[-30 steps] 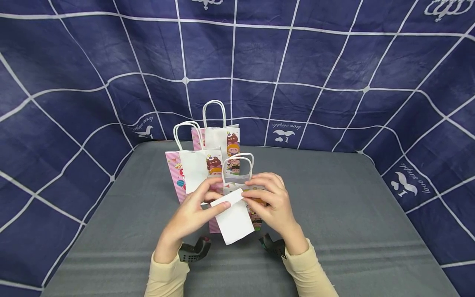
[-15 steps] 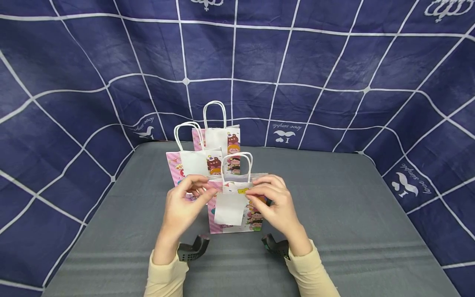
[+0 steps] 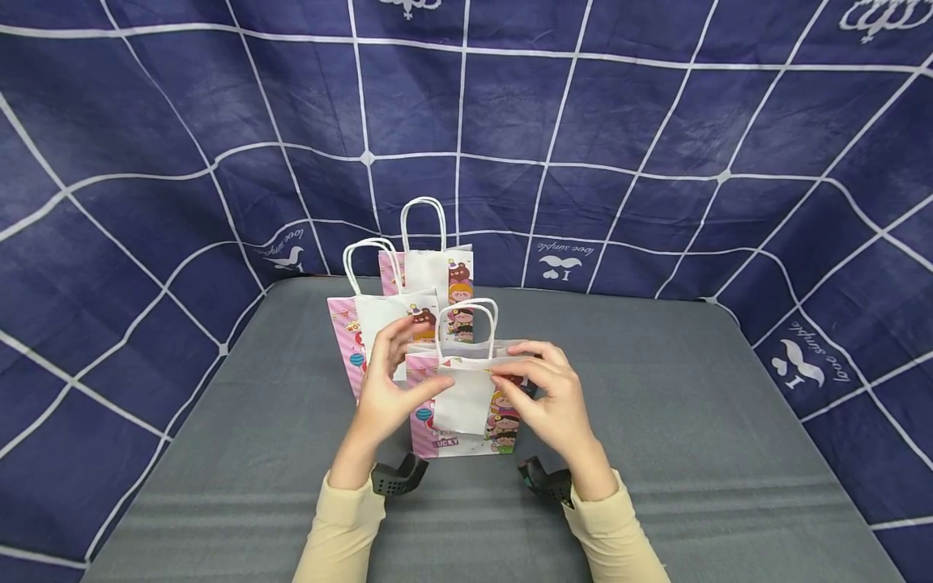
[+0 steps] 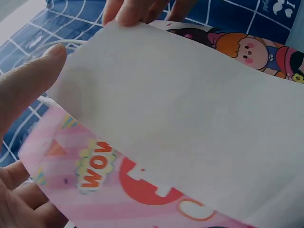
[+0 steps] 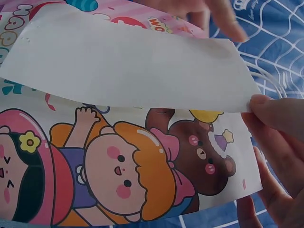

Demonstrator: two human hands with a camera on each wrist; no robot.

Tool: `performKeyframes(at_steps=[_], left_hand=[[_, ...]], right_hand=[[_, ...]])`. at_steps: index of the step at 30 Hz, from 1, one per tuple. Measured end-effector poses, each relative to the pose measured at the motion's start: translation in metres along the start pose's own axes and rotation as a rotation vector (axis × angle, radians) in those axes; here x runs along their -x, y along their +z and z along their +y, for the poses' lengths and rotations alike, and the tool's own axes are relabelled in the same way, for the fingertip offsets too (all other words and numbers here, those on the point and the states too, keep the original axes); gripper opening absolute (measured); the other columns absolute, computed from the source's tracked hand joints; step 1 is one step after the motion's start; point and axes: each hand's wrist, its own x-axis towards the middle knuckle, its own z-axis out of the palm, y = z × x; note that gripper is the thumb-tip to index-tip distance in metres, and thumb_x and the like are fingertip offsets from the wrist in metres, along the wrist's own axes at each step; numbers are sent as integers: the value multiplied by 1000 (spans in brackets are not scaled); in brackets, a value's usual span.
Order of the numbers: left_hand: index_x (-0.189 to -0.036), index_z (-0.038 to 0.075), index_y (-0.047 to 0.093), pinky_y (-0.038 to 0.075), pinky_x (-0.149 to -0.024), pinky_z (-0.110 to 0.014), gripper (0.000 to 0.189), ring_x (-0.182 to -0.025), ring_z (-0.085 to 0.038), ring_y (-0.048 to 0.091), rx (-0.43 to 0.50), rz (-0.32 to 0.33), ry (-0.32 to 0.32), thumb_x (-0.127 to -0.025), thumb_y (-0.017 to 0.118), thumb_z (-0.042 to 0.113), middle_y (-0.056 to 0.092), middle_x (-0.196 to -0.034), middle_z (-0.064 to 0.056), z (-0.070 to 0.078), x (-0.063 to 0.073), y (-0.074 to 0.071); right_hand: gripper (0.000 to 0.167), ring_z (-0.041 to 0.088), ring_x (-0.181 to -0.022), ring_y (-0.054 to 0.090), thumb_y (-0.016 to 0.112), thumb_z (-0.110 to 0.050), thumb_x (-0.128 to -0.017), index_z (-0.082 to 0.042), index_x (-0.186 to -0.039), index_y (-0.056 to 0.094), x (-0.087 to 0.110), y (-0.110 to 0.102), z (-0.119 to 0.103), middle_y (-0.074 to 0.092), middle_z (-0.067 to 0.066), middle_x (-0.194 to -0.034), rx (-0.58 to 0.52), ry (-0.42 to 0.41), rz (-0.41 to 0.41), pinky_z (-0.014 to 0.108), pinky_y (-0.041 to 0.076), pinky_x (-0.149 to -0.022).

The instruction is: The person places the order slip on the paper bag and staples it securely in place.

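A small paper bag [image 3: 423,437] with pink stripes and cartoon figures stands upright before me, its white twisted handle [image 3: 493,324] raised. Against its front lies a blank white paper sheet [image 3: 462,405], its lower end standing slightly off the bag. My right hand [image 3: 550,397] pinches the sheet's upper right corner between thumb and finger, other fingers reaching behind the bag's rim. My left hand [image 3: 389,397] is spread at the bag's left edge. Its thumb [image 4: 54,54] lies by the sheet's upper left corner; whether it touches cannot be told. The left fingers are beyond the bag's edge.
Behind and to the left stand two similar paper bags, a nearer one [image 3: 346,332] and a farther one [image 3: 459,255], each with a white front panel. A grey cloth-covered table [image 3: 656,405] lies below. Blue white-lined fabric [image 3: 619,105] hangs around the back and sides.
The white sheet has gone from tilted in front of the bag to nearly straight against its front. My left hand let go of it, drew left, then came back. The right still pinches it.
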Motion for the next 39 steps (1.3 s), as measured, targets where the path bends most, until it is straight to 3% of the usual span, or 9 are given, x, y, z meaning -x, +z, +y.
performKeyframes(at_steps=[2, 4, 7, 10, 14, 20, 25, 32, 39], left_hand=[[-131, -11, 36, 44, -80, -24, 75, -90, -20, 61, 49, 1, -53, -67, 75, -16, 62, -105, -23, -7, 0, 2], [-126, -11, 43, 45, -64, -20, 65, -70, -9, 57, 82, 4, -89, -69, 73, -16, 66, -92, -15, -11, 0, 5], [-115, -11, 53, 46, -52, -19, 46, -59, -3, 52, 103, 9, -134, -73, 72, -14, 64, -86, -3, -16, 0, 8], [-106, -12, 58, 51, -55, -23, 34, -62, -6, 57, 125, 7, -197, -75, 71, -12, 64, -88, 2, -17, 1, 10], [-99, -12, 62, 52, -57, -25, 26, -63, -9, 59, 122, 24, -253, -75, 72, -9, 64, -78, 1, -16, 3, 11], [-93, -13, 63, 51, -56, -24, 21, -60, -8, 57, 95, 42, -246, -75, 73, -8, 62, -73, 2, -13, 3, 13], [-90, -12, 65, 50, -55, -23, 19, -60, -8, 57, 83, 56, -235, -74, 74, -8, 63, -73, -3, -13, 2, 14], [-90, -12, 66, 48, -55, -22, 19, -59, -8, 55, 81, 64, -229, -74, 74, -7, 62, -70, 0, -14, 2, 14], [-89, -12, 65, 49, -57, -22, 19, -63, -8, 57, 70, 56, -223, -74, 75, -7, 64, -75, -10, -13, 2, 15]], right_hand=[[19, 21, -98, 58, 79, -7, -73, -13, -90, 74, 0, 0, 0, 70, -3, -84, 7, 5, -6, 38, 40, -85], [19, 21, -98, 57, 79, -7, -73, -13, -91, 74, 1, -1, 0, 70, -2, -85, 10, 12, -10, 39, 40, -83], [20, 21, -97, 57, 79, -7, -73, -12, -92, 74, 1, -1, -1, 69, 0, -88, 13, 27, -11, 37, 40, -82], [20, 22, -96, 57, 79, -6, -72, -11, -91, 73, 1, -1, -1, 68, 3, -91, 19, 39, 2, 35, 41, -80], [19, 22, -95, 57, 79, -6, -73, -10, -90, 73, 2, -1, -1, 67, 5, -93, 31, 58, 24, 29, 44, -76], [18, 22, -93, 57, 79, -6, -72, -10, -88, 73, 2, 2, 0, 68, 4, -90, 45, 65, 74, 23, 42, -70], [21, 23, -95, 55, 81, -8, -70, -10, -89, 72, 3, 5, 5, 68, 2, -90, 76, 57, 139, 31, 41, -81], [37, 20, -97, 58, 84, -11, -69, -10, -103, 69, 5, 5, 5, 67, 3, -102, 36, 195, 120, 32, 43, -85], [33, 27, -76, 61, 81, 8, -64, 4, -93, 67, -12, -2, -30, 66, 15, -78, 30, 209, 120, 37, 47, -72]])
